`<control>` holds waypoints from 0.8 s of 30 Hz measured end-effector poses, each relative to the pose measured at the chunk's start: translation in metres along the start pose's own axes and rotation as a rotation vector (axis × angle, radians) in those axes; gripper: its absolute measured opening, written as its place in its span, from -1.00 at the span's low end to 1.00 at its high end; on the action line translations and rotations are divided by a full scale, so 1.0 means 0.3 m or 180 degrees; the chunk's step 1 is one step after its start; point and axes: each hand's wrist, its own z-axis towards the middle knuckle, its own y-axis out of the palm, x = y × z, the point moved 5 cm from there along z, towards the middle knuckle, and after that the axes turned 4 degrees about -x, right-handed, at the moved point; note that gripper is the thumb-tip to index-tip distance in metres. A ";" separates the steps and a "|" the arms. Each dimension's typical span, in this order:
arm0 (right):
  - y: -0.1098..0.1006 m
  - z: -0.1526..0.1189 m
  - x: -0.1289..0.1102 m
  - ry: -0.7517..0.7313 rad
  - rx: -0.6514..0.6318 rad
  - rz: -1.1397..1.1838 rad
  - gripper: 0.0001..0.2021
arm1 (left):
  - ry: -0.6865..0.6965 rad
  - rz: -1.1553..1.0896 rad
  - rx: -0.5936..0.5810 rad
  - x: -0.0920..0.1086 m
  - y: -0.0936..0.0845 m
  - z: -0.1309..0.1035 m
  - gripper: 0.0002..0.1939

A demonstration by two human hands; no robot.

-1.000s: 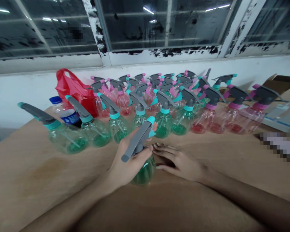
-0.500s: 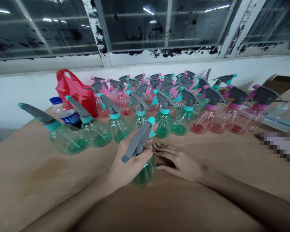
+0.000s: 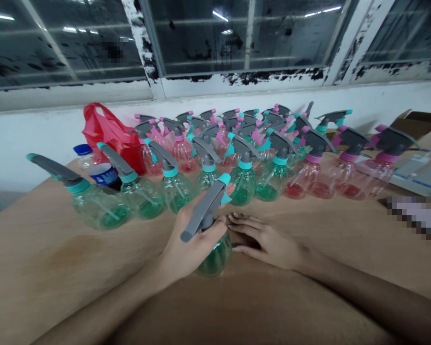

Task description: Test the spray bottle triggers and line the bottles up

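A green see-through spray bottle (image 3: 215, 258) with a grey and teal trigger head stands upright on the table, close to me. My left hand (image 3: 194, 230) is wrapped around its neck, just under the trigger head. To the right of the bottle, my right hand (image 3: 269, 242) rests on the tabletop with its fingers stretched towards the bottle. The fingertips come very close to the bottle's side; whether they touch it I cannot tell. Beyond my hands runs a front row of similar spray bottles, green ones (image 3: 242, 187) on the left and pink ones (image 3: 301, 177) on the right.
Several more spray bottles crowd behind the front row. At the left stand a red plastic bag (image 3: 111, 134) and a blue-capped drink bottle (image 3: 100, 167). An open cardboard box (image 3: 418, 122) sits at the far right, by the wall under the windows. The wooden table (image 3: 75, 278) spans the foreground.
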 end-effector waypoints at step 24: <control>0.000 0.000 -0.001 -0.0055 -0.0023 -0.0007 -0.45 | 0.0296 -0.0200 0.0049 0.022 -0.002 0.005 -0.67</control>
